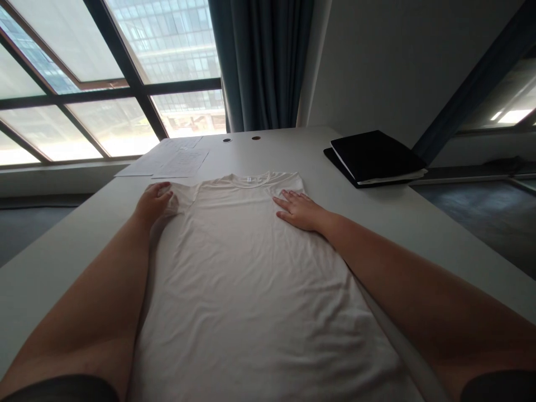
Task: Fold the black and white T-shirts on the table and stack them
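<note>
A white T-shirt [247, 268] lies spread on the white table, its collar at the far end and its hem running out of view toward me. Shallow wrinkles cross the body of the shirt. At the left sleeve, my left hand [154, 202] is closed with the sleeve's edge pinched between thumb and fingers. My right hand [298, 210] rests flat on the upper right of the shirt, fingers spread, near the right shoulder. The right sleeve is partly hidden behind that hand.
Printed paper sheets [180, 162] lie at the table's far left. Black folders [377, 156] are stacked at the far right. Two cable holes pierce the white table [268, 153] near its back edge. Beyond stand a dark curtain [262, 61] and windows [180, 44].
</note>
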`<action>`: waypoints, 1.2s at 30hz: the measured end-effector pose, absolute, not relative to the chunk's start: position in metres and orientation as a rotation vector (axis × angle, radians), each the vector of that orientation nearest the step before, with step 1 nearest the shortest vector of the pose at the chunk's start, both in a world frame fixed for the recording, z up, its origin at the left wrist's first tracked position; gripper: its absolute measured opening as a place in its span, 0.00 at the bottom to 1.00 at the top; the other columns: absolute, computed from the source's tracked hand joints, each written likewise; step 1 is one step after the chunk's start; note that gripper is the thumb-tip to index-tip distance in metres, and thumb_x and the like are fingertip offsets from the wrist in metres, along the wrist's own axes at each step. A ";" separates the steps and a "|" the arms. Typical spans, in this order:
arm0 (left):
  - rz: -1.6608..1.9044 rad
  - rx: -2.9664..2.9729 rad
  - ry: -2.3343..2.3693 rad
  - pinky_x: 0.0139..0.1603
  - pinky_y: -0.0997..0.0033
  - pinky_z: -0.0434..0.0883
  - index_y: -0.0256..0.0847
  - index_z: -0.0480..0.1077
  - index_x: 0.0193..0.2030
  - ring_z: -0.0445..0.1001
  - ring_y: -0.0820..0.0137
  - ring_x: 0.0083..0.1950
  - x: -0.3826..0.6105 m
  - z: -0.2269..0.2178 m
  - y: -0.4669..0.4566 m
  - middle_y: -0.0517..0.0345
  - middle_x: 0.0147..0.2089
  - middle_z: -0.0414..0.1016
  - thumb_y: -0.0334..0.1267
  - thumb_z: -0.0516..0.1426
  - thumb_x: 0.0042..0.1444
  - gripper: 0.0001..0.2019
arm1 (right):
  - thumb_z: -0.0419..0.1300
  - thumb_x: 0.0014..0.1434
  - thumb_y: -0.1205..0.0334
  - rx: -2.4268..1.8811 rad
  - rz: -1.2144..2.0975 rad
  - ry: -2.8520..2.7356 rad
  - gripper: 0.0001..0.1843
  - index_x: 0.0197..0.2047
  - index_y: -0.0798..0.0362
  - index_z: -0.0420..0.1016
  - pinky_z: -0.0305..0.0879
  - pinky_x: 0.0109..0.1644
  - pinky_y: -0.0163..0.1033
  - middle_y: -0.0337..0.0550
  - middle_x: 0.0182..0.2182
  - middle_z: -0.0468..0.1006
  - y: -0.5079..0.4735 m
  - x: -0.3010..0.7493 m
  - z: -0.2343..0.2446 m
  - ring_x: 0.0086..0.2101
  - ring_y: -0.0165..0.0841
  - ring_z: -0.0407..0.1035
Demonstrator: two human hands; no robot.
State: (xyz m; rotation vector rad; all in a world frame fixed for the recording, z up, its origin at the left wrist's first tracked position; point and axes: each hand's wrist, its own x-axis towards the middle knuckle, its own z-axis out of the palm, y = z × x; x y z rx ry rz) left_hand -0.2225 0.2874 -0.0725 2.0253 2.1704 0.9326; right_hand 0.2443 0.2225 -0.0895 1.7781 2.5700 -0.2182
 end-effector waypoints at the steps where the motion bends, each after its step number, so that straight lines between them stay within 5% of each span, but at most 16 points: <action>1: 0.949 2.051 2.160 0.54 0.59 0.76 0.35 0.74 0.63 0.77 0.59 0.49 -0.219 -0.069 0.290 0.45 0.57 0.76 0.43 0.56 0.60 0.26 | 0.44 0.73 0.40 1.776 -0.213 2.572 0.38 0.81 0.44 0.50 0.39 0.79 0.56 0.46 0.79 0.43 0.223 0.245 -0.090 0.76 0.48 0.39; 6: 0.990 2.205 2.011 0.64 0.59 0.72 0.38 0.77 0.63 0.75 0.58 0.59 -0.187 -0.038 0.294 0.47 0.64 0.75 0.43 0.56 0.62 0.24 | 0.45 0.73 0.39 1.766 -0.200 2.600 0.39 0.81 0.43 0.51 0.39 0.78 0.56 0.47 0.79 0.44 0.228 0.247 -0.095 0.76 0.48 0.40; 12: 0.818 2.357 1.746 0.50 0.62 0.77 0.51 0.64 0.75 0.81 0.66 0.41 -0.143 -0.024 0.279 0.51 0.65 0.75 0.56 0.51 0.70 0.30 | 0.46 0.73 0.38 1.769 -0.221 2.618 0.39 0.80 0.42 0.51 0.39 0.78 0.56 0.45 0.79 0.44 0.229 0.249 -0.096 0.76 0.49 0.40; 16: 0.526 2.498 1.809 0.65 0.57 0.71 0.42 0.68 0.72 0.78 0.55 0.60 -0.129 -0.052 0.282 0.45 0.68 0.73 0.54 0.46 0.72 0.30 | 0.47 0.73 0.39 1.778 -0.231 2.600 0.39 0.80 0.44 0.52 0.39 0.79 0.56 0.46 0.79 0.44 0.226 0.247 -0.093 0.76 0.48 0.40; 19: 0.112 2.573 1.762 0.76 0.57 0.58 0.37 0.62 0.76 0.59 0.54 0.77 -0.122 -0.079 0.287 0.43 0.78 0.59 0.52 0.44 0.73 0.32 | 0.47 0.72 0.39 1.772 -0.224 2.610 0.39 0.80 0.44 0.52 0.39 0.79 0.56 0.45 0.79 0.44 0.226 0.246 -0.091 0.76 0.48 0.40; 22: -0.058 2.561 1.798 0.79 0.55 0.50 0.37 0.52 0.80 0.47 0.55 0.82 -0.117 -0.094 0.289 0.43 0.82 0.46 0.54 0.41 0.74 0.35 | 0.46 0.72 0.39 1.766 -0.244 2.601 0.39 0.81 0.43 0.51 0.38 0.79 0.56 0.45 0.79 0.43 0.226 0.245 -0.092 0.76 0.48 0.39; 26: -0.117 2.549 1.811 0.80 0.55 0.46 0.38 0.48 0.82 0.44 0.55 0.83 -0.116 -0.094 0.284 0.44 0.83 0.42 0.58 0.39 0.73 0.37 | 0.47 0.72 0.39 1.773 -0.289 2.566 0.39 0.81 0.43 0.49 0.38 0.79 0.56 0.44 0.79 0.42 0.224 0.247 -0.090 0.77 0.48 0.38; 29: -0.137 2.547 1.824 0.78 0.53 0.52 0.41 0.50 0.81 0.50 0.53 0.81 -0.114 -0.085 0.284 0.44 0.83 0.46 0.60 0.39 0.72 0.37 | 0.48 0.72 0.38 1.784 -0.315 2.591 0.41 0.81 0.46 0.50 0.40 0.79 0.51 0.47 0.79 0.46 0.233 0.246 -0.082 0.76 0.47 0.40; 32: -0.141 2.547 1.879 0.71 0.48 0.62 0.47 0.61 0.75 0.62 0.51 0.75 -0.104 -0.071 0.295 0.43 0.77 0.60 0.61 0.41 0.72 0.34 | 0.45 0.74 0.41 1.846 -0.225 2.708 0.39 0.78 0.55 0.58 0.43 0.78 0.46 0.53 0.77 0.52 0.262 0.236 -0.065 0.76 0.45 0.44; 36: -0.060 2.600 1.934 0.67 0.48 0.66 0.43 0.66 0.71 0.67 0.50 0.71 -0.078 -0.060 0.328 0.41 0.73 0.66 0.57 0.39 0.73 0.32 | 0.46 0.74 0.45 1.910 -0.192 2.585 0.34 0.71 0.57 0.70 0.59 0.70 0.48 0.57 0.70 0.67 0.318 0.214 -0.048 0.68 0.49 0.63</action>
